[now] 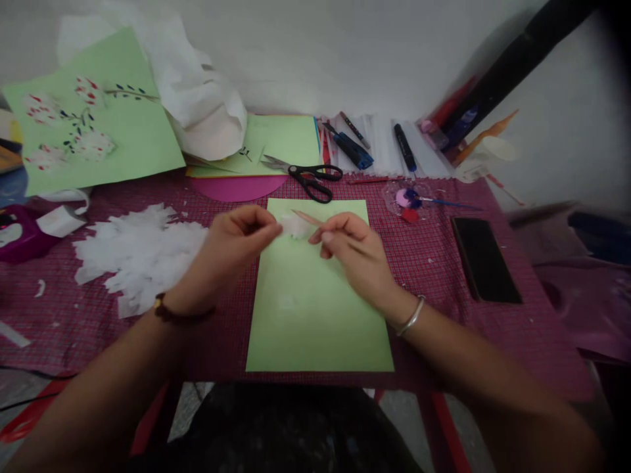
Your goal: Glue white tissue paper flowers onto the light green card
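Note:
A sheet of light green paper (320, 315) lies in front of me, with a small white paper tuft (294, 226) near its top. My left hand (241, 240) is at the tuft's left side, thumb and forefinger pinched together; whatever is between the fingertips is too small to make out. In my right hand (352, 253) is a thin pointed wooden stick (306, 217), its tip pointing left above the tuft. Left of the sheet is a loose heap of white paper pieces (140, 253).
Black-handled scissors (315, 179) lie behind the sheet. A green card with white flowers (93, 125) leans at the back left, beside crumpled white paper (207, 98). To the right are a paint dish (407, 199) with a brush and a phone (486, 259). A purple tape dispenser (29, 233) sits far left.

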`<state>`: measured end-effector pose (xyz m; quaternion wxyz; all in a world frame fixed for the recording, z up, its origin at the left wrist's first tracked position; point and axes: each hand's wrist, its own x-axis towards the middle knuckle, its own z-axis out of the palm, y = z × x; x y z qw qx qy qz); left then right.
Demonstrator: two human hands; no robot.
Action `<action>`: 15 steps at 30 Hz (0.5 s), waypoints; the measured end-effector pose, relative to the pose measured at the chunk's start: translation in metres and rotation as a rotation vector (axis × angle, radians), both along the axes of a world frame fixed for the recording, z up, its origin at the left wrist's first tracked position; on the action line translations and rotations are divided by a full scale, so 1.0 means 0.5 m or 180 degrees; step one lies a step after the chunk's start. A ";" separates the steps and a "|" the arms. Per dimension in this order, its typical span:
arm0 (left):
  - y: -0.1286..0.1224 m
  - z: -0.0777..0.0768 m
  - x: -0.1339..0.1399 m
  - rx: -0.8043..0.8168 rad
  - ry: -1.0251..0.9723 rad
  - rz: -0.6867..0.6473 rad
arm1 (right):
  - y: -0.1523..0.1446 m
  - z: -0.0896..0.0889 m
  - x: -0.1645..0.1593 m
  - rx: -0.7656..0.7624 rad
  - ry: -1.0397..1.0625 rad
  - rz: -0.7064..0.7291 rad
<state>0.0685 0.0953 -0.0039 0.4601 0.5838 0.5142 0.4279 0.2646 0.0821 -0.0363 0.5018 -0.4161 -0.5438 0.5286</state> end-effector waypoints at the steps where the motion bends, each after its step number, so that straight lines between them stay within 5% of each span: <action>1: 0.015 0.002 -0.001 0.0074 -0.0268 0.0127 | 0.008 -0.001 0.007 0.0006 0.0084 -0.0106; 6: 0.062 -0.042 -0.002 -0.0209 -0.0945 0.0196 | 0.037 -0.030 0.037 -0.0031 -0.0028 -0.0061; 10: 0.069 -0.087 -0.007 -0.0519 -0.0719 0.0158 | 0.042 -0.052 0.038 -0.0089 -0.0278 0.0006; 15: 0.076 -0.094 -0.023 -0.0657 -0.0366 0.0027 | 0.047 -0.064 0.028 -0.0272 -0.0334 0.0078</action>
